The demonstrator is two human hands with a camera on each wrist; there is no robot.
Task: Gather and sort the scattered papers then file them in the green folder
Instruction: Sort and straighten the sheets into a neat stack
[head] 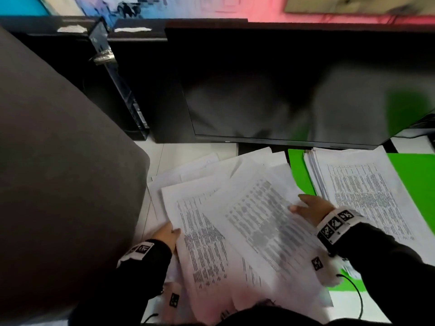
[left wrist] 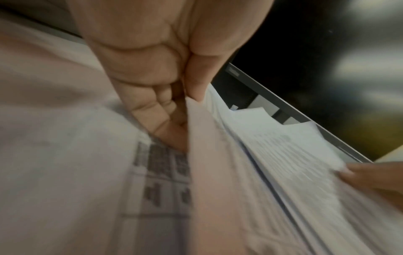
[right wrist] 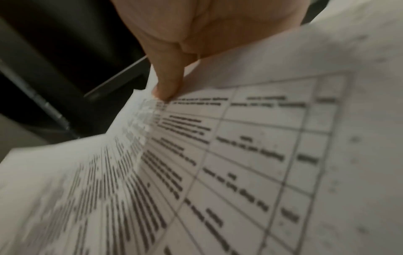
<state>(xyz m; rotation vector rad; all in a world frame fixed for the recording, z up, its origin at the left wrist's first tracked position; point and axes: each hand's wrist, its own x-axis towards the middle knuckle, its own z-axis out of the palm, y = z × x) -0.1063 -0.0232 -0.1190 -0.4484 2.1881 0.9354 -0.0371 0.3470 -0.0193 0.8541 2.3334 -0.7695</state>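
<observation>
A loose heap of printed white papers (head: 211,208) lies fanned over the white desk in front of me. My left hand (head: 168,234) pinches the left edge of a bundle of sheets (left wrist: 218,172), thumb on top and fingers beneath. My right hand (head: 306,208) pinches the right edge of the top printed sheet (head: 259,227), which is blurred; in the right wrist view the thumb (right wrist: 167,82) presses on a sheet with a table (right wrist: 240,155). The open green folder (head: 300,172) lies at the right with a neat stack of papers (head: 367,191) on it.
A dark monitor (head: 282,90) stands just behind the papers. A large dark grey rounded shape (head: 58,172) fills the left of the head view. A black cable (head: 357,300) runs near my right wrist. Black furniture (head: 131,78) lies behind.
</observation>
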